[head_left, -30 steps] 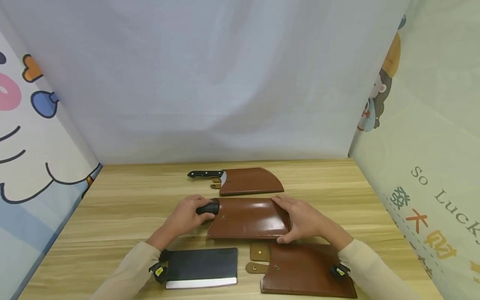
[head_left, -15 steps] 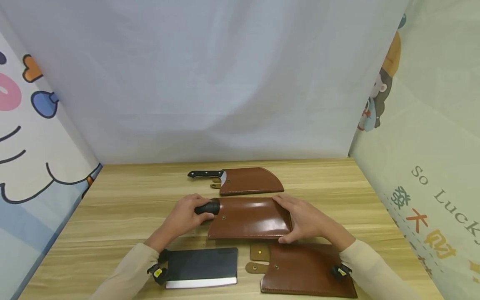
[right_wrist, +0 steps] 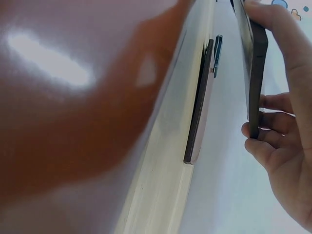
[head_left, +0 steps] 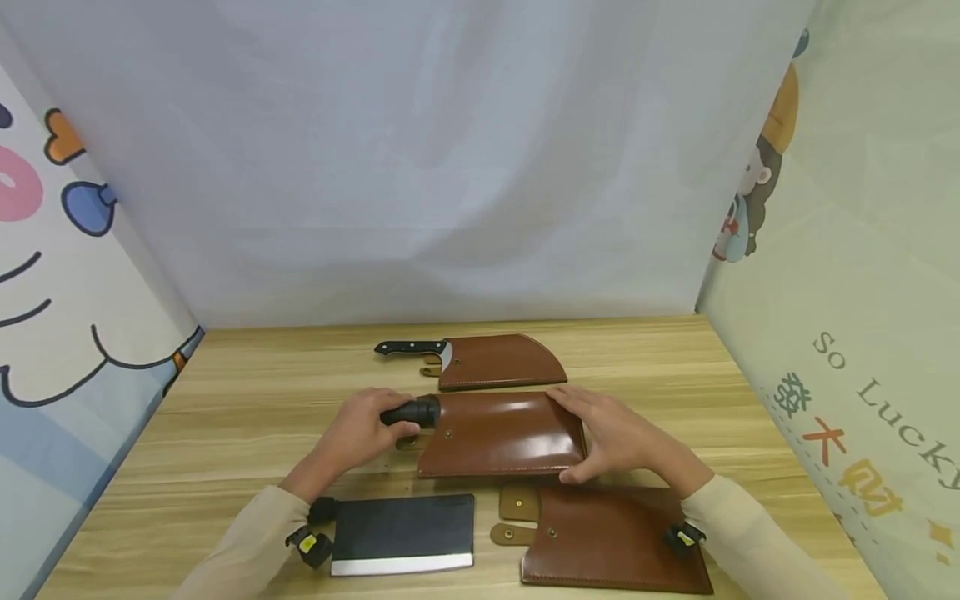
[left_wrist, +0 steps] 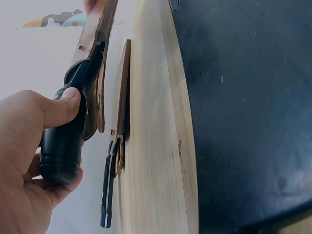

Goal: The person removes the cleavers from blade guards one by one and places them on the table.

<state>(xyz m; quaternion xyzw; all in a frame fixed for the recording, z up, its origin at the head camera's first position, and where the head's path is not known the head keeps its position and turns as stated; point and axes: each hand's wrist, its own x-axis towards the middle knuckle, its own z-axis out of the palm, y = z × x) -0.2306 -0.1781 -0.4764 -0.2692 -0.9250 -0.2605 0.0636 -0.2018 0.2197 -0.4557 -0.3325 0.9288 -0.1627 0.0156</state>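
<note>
My left hand (head_left: 360,429) grips the black handle (left_wrist: 62,151) of a cleaver whose blade is hidden inside a brown leather sheath (head_left: 502,435). In the left wrist view the thumb lies along the handle near the sheath's mouth, the fingers curl beneath it, and the sheath appears raised off the table. At the sheath's right end, my right hand (head_left: 618,437) holds it by the edges, thumb on the near side and fingers on the far side. The right wrist view shows that dark sheath edge (right_wrist: 257,78) between thumb and fingers. A tan strap (head_left: 407,443) hangs under the handle.
Behind lies a second sheathed cleaver (head_left: 502,362) with a riveted black handle (head_left: 411,347). A bare cleaver with a dark blade (head_left: 405,529) lies near my left wrist. Below my right forearm is another brown sheath (head_left: 607,542) with its straps undone. Curtains surround the wooden table (head_left: 247,400).
My left hand has shifted slightly left along the handle, and the strap below it has come into sight. The sheath and my right hand have moved very slightly right.
</note>
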